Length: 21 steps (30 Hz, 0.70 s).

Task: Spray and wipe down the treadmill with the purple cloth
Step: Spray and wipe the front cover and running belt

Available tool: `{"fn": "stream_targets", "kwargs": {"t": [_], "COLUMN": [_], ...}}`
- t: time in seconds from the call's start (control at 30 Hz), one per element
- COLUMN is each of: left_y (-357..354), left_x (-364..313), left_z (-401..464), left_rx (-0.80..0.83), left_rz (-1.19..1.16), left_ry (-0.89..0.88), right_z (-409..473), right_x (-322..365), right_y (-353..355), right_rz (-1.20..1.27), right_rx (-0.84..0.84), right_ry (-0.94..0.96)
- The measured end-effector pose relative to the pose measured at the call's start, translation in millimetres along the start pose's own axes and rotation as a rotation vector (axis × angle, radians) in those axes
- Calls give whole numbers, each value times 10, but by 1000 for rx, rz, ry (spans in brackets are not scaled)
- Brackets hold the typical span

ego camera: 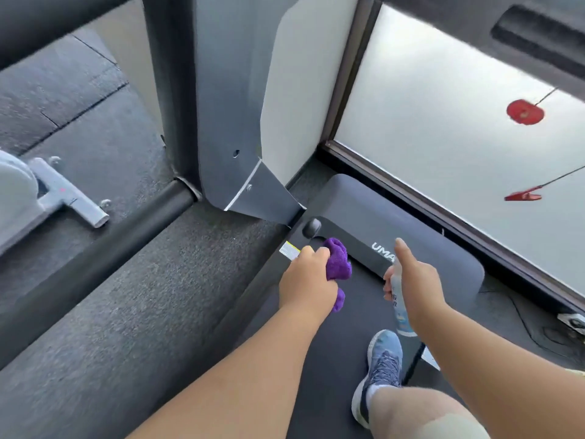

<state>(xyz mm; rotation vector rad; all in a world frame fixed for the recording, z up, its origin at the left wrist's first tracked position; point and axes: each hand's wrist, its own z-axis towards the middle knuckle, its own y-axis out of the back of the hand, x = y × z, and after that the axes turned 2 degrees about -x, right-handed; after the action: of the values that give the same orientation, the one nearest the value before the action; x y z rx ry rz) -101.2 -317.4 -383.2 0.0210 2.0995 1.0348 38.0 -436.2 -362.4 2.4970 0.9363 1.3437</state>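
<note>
My left hand (307,280) grips a bunched purple cloth (338,262) low over the front of the black treadmill deck (357,305), close to the motor cover (395,217) with white lettering. My right hand (414,277) holds a clear spray bottle (399,304) with a blue label, its body hanging down under the hand and the thumb raised. The treadmill's grey upright (228,122) rises just behind and left of the cloth. The bottle's nozzle is hidden by the hand.
My foot in a blue shoe (380,372) stands on the belt below the bottle. A red safety clip (524,195) and red disc (525,111) dangle on cords at right before a frosted window (443,122). Grey equipment (47,191) sits on the dark floor at left.
</note>
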Motion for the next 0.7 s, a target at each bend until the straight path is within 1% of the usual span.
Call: {"fn": "stream_targets", "kwargs": {"t": [0.1,0.17,0.3,0.47,0.57,0.7], "left_y": [-280,-486,-962,-1620,-2006,-2322], "left_x": [135,250,516,899,1107,1311], "left_z": [289,486,1017,1793,2174,2548], "left_rx": [23,2,-99,-228,-312,-353], "left_rz": [-28,-37,-42,-155,-194,-296], "left_ry": [-35,-51,-107,-154,-159,-150], "right_z": [528,897,1745,2860,3329,3772], "right_x": [-159,-258,-419,-733,-954,-1240], "right_y": [-190,-343,-658,-970,-1035,-956], "right_rz": [-32,-21,9,66,65,21], "right_rx": [9,8,29,23,67,145], "right_ry": [42,58,157,228,252,251]}}
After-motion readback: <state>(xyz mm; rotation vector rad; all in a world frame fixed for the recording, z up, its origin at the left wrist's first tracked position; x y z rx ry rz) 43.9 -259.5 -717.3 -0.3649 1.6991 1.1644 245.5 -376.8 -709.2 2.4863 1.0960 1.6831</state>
